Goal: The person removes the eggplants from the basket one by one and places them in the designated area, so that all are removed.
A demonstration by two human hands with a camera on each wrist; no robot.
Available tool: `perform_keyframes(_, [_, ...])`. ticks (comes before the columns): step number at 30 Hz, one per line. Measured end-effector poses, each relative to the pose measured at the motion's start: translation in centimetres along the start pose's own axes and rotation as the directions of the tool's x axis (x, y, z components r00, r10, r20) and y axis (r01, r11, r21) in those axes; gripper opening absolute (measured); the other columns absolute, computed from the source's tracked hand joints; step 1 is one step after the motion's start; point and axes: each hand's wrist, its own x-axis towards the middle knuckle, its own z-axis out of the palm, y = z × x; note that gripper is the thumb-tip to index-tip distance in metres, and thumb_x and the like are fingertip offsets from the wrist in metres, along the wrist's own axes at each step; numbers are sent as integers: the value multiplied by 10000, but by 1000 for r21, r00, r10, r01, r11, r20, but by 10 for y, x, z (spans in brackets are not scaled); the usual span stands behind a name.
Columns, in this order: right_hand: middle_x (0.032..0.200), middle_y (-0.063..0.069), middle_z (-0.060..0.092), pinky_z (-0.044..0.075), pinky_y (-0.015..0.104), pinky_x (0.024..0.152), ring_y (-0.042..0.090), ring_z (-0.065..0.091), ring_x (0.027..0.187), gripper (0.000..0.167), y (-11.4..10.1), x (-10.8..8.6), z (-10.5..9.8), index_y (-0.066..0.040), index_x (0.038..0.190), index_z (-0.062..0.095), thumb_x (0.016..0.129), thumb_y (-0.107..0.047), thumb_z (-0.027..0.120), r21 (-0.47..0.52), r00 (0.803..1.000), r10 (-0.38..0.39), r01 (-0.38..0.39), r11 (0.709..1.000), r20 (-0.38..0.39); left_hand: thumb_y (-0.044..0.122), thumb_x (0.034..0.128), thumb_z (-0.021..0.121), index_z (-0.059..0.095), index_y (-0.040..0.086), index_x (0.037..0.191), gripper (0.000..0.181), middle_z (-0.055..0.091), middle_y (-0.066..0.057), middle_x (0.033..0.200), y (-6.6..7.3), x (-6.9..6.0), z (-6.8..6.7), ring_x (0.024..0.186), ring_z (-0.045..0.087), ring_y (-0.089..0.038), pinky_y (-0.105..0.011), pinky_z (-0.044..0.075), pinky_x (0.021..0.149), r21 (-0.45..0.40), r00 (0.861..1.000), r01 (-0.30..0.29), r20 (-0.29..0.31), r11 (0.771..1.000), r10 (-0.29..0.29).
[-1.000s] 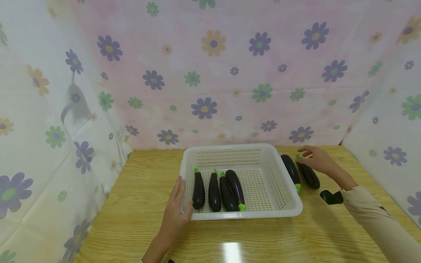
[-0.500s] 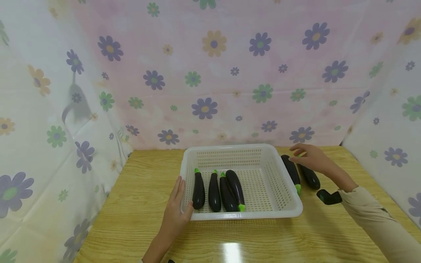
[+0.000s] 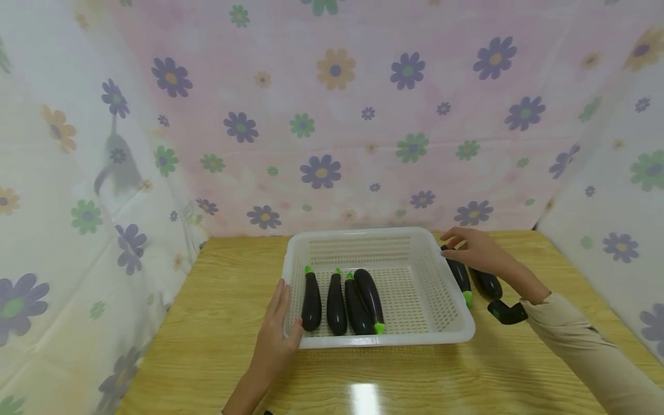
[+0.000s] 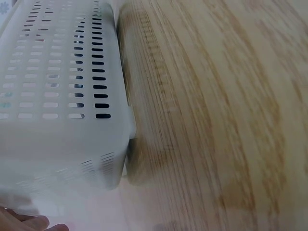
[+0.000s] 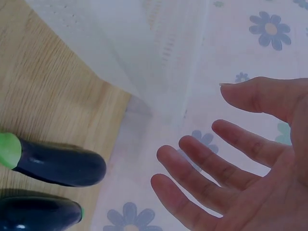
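Note:
A white plastic basket (image 3: 363, 340) holds several dark eggplants (image 3: 336, 304), stems green, in its left half. My left hand (image 3: 275, 334) rests on the basket's left front corner, fingers straight along the outer wall; only fingertips (image 4: 29, 221) show in the left wrist view. My right hand (image 3: 479, 253) hovers over the upper end of an eggplant (image 3: 459, 275) right of the basket, holding nothing. A second eggplant (image 3: 486, 283) lies beside it, partly under the hand. In the right wrist view the right hand (image 5: 240, 178) has its fingers spread, apart from both eggplants (image 5: 62, 163).
The basket stands on a wooden table (image 3: 223, 288). Flower-printed cloth (image 3: 321, 115) rises behind the table and along both sides. A black device (image 3: 507, 312) is at the right wrist.
My right hand has moved left, from over the rightmost eggplant to over the one nearest the basket. The left hand and the basket's contents look unchanged.

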Motion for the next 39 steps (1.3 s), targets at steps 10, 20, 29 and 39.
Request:
perform_keyframes(10, [1096, 261, 592, 536, 442, 720, 367, 628, 921, 375, -15, 10, 4, 31, 1205, 553, 910, -190, 619, 10, 998, -64, 64, 998, 25, 69, 829, 641, 306, -48, 1446, 712, 202, -123, 1553, -2, -1, 1, 1385, 255, -288, -485, 301, 1039, 6, 1000, -9, -16, 1000, 9])
perform_keyframes(20, [1103, 238, 600, 531, 404, 697, 341, 625, 922, 358, -38, 16, 8, -3, 1191, 566, 907, -213, 622, 5, 995, -71, 71, 997, 76, 91, 837, 628, 286, -36, 1456, 719, 171, -98, 1563, -1, 2, 1, 1397, 225, -278, -494, 290, 1053, -18, 1000, 1, -6, 1000, -1])
perform_keyframes(29, [1082, 221, 605, 526, 409, 711, 331, 622, 921, 361, -48, 25, 21, -2, 1190, 573, 903, -214, 627, 18, 989, -59, 57, 998, 135, 85, 844, 622, 278, -38, 1458, 714, 164, -95, 1565, -1, 1, 0, 1401, 214, -279, -499, 284, 1062, -33, 1000, 11, 7, 999, -10])
perform_keyframes(39, [1087, 246, 602, 528, 425, 724, 306, 623, 889, 367, -59, 37, 41, 2, 1191, 562, 896, -204, 633, 45, 978, -53, 45, 998, 199, 90, 848, 622, 273, -28, 1463, 717, 159, -94, 1567, -3, 0, 1, 1402, 212, -278, -499, 286, 1062, -35, 1000, 18, 10, 999, -18])
